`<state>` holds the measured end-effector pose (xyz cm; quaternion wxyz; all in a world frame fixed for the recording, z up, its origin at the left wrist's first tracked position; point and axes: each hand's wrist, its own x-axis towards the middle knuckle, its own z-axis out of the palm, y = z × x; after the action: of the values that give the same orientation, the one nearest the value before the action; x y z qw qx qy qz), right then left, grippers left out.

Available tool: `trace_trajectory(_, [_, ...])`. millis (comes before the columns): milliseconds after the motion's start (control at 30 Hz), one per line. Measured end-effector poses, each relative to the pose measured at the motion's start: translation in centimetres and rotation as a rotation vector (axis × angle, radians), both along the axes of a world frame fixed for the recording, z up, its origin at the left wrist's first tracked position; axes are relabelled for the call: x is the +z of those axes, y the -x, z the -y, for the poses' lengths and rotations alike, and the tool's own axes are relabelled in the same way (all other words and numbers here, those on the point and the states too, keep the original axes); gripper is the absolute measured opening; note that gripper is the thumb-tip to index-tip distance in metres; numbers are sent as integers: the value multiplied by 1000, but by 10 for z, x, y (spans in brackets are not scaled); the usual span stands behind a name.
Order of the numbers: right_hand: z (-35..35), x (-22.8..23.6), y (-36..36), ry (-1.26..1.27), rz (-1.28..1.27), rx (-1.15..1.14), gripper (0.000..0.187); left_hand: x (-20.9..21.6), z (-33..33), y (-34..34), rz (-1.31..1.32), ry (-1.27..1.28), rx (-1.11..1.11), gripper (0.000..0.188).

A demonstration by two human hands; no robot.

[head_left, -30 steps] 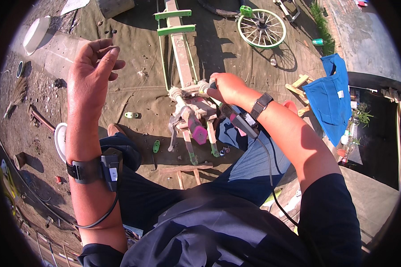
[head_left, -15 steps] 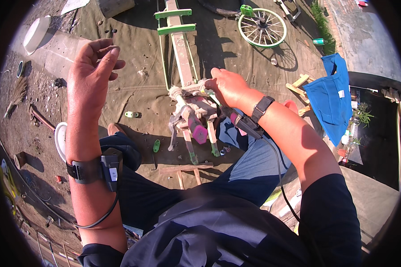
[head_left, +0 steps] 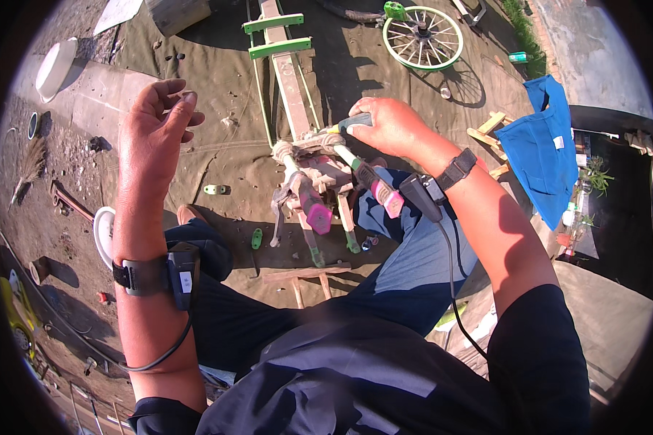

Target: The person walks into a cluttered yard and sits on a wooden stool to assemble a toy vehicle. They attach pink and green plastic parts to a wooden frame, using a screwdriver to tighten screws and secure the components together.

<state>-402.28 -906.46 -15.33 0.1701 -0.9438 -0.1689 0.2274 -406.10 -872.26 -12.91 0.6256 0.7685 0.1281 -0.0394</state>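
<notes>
My left hand [head_left: 158, 134] is raised over the ground cloth, its fingers curled and the thumb against them; whatever they may hold is too small to make out. My right hand [head_left: 390, 125] is closed around a short dark grey handle [head_left: 355, 123]. The handle's inner end points at the rope binding [head_left: 332, 139] on the right-hand pole of a wooden frame [head_left: 295, 98]. A second rope binding [head_left: 284, 151] wraps the left-hand pole. Two pink-tipped grips, the left one [head_left: 318, 216] and the right one [head_left: 389, 200], point toward me between my knees.
Green crosspieces [head_left: 279, 48] span the frame's beam. Beyond it lies a green-rimmed spoked wheel [head_left: 435, 51]. Blue cloth [head_left: 540, 148] hangs at the right. A low wooden stool [head_left: 308, 273] stands between my legs; small green parts [head_left: 216, 189] lie left of the frame.
My right hand has moved slightly away and to the right, and the dark grey handle now shows in it. My left hand has shifted a little nearer and stays curled.
</notes>
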Motion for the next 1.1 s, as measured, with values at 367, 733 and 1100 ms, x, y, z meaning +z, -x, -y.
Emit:
trace_trajectory(367, [-41, 25, 25, -632, -200, -3, 47, -28, 90, 11, -493, 726, -161, 41])
trace_trajectory(733, [23, 22, 71, -5, -208, -72, 70, -107, 67, 5, -441, -571, -558, 51])
trace_trajectory(1100, [25, -19, 105, -249, -46, -242, 56, -128, 82, 2, -256, -1072, -943, 41])
